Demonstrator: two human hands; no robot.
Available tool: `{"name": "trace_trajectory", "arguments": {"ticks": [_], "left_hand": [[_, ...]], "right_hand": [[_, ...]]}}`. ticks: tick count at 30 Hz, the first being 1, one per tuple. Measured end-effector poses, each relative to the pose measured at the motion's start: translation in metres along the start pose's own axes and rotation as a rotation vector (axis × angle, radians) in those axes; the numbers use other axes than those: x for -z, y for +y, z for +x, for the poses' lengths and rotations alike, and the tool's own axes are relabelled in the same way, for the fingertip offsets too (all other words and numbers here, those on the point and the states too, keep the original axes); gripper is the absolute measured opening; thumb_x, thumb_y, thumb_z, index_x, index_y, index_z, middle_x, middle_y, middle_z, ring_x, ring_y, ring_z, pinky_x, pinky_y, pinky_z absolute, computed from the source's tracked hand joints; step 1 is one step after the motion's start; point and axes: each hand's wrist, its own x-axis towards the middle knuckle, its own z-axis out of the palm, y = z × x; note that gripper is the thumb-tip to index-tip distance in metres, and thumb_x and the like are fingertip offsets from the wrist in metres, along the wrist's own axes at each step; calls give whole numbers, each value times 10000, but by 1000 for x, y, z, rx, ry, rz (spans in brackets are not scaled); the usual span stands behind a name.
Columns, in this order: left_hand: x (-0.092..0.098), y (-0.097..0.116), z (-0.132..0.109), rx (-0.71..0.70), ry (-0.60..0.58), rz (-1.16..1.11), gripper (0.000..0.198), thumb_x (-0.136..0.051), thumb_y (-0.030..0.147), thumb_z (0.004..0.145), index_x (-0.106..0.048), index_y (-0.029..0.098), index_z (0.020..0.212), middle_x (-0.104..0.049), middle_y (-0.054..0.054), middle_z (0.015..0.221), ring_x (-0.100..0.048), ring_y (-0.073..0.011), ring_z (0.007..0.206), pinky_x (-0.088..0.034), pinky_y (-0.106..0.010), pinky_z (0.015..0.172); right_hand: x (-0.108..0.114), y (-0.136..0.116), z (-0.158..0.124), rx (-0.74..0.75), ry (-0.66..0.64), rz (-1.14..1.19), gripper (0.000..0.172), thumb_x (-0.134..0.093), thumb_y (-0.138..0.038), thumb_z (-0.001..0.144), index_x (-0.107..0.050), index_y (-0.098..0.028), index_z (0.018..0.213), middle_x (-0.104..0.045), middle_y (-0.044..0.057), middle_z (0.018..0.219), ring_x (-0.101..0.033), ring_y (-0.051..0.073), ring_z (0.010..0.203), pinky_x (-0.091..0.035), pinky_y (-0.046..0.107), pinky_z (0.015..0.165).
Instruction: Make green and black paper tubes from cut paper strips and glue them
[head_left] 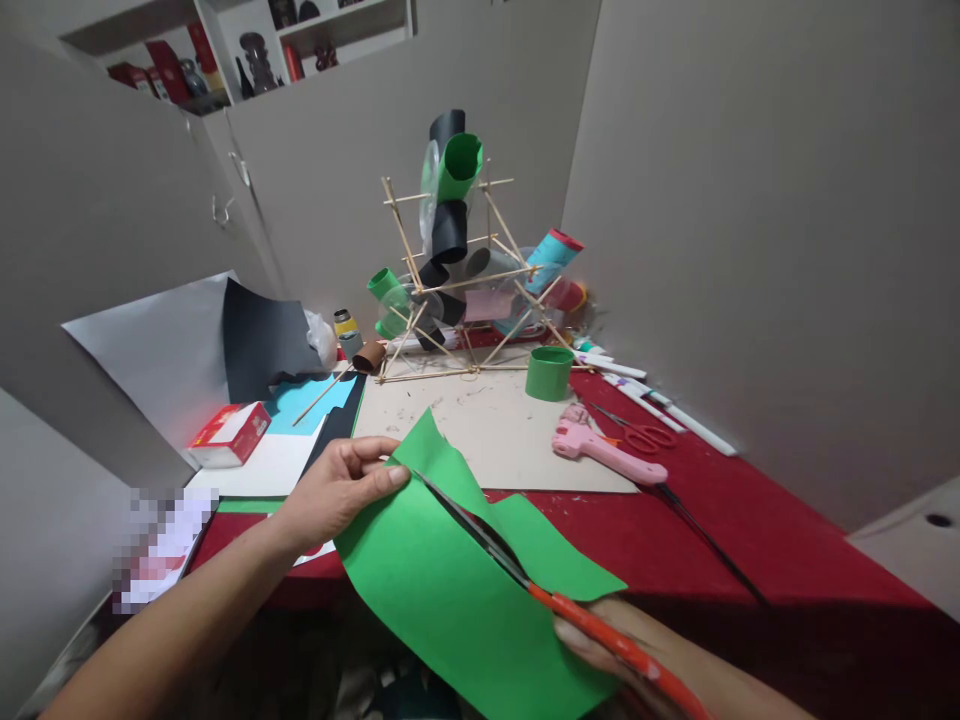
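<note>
My left hand (337, 490) pinches the upper left edge of a green paper sheet (442, 600) and holds it up over the near table edge. My right hand (600, 650), partly hidden behind the sheet, grips orange-handled scissors (600, 630). Their dark blades (472, 525) lie inside a long cut that splits the sheet from lower right to upper left. A narrower green strip (555, 560) hangs on the far side of the cut.
A stick frame with paper tubes (465, 280) stands at the back of the red table (750, 540). A green paper ring (549, 373), a pink glue gun (600, 450), red scissors (645, 435), white glue sticks, a red-white box (229, 435) and paper sheets lie around.
</note>
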Motion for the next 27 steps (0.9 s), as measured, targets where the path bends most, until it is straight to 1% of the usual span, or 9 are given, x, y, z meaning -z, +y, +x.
{"name": "trace_trajectory", "arguments": {"ticks": [3,5,10,14,17,21,23,27], "left_hand": [[-2,-1,0,20,-4,1,348,-792,336,726,-718,170,1023,-747,-35,768,-675,-128,617,-529,-213,596],[-3,-1,1,27,-4,0,356,-798,336,719,-717,167,1023,-747,-36,764,-675,-127,609,-528,-207,588],[-2,-1,1,17,-37,-39,336,-793,317,729,-721,169,1022,-750,-40,775,-684,-128,628,-543,-210,606],[-1,0,3,16,-54,-55,327,-786,301,740,-723,167,1031,-750,-42,770,-693,-132,649,-553,-210,626],[-1,0,3,24,-50,-61,327,-793,293,729,-727,162,1022,-752,-44,773,-690,-129,633,-551,-201,609],[0,1,3,33,-41,-60,331,-802,283,715,-731,149,1009,-751,-52,765,-692,-138,626,-555,-207,604],[1,2,4,38,-44,-62,339,-802,282,714,-730,146,1016,-751,-57,765,-694,-142,629,-557,-210,607],[2,2,4,60,-73,-66,349,-795,281,723,-727,146,1038,-755,-68,779,-702,-148,644,-561,-215,617]], "right_hand": [[0,-5,2,15,17,-24,538,-577,-673,770,-726,-170,893,-656,73,816,-599,290,872,-499,330,800],[0,-8,3,10,12,-46,562,-573,-687,758,-733,-174,923,-671,80,840,-600,306,912,-498,339,826],[-1,-11,4,5,14,-67,609,-517,-711,778,-727,-168,956,-681,99,895,-607,315,949,-487,365,875],[-2,-11,6,8,25,-61,613,-537,-726,754,-723,-175,949,-674,94,879,-603,317,958,-488,357,869],[-3,-8,7,3,4,-56,629,-519,-750,747,-716,-178,919,-663,74,816,-622,287,864,-506,344,820],[-3,-7,7,-5,-17,-62,652,-471,-759,771,-712,-155,814,-647,76,728,-625,260,747,-528,349,746],[-2,-10,7,0,-12,-68,645,-474,-748,780,-715,-151,819,-657,82,754,-629,268,781,-525,352,776],[-1,-16,7,25,15,-84,610,-504,-702,797,-717,-154,956,-685,91,941,-612,304,977,-470,373,930]]}}
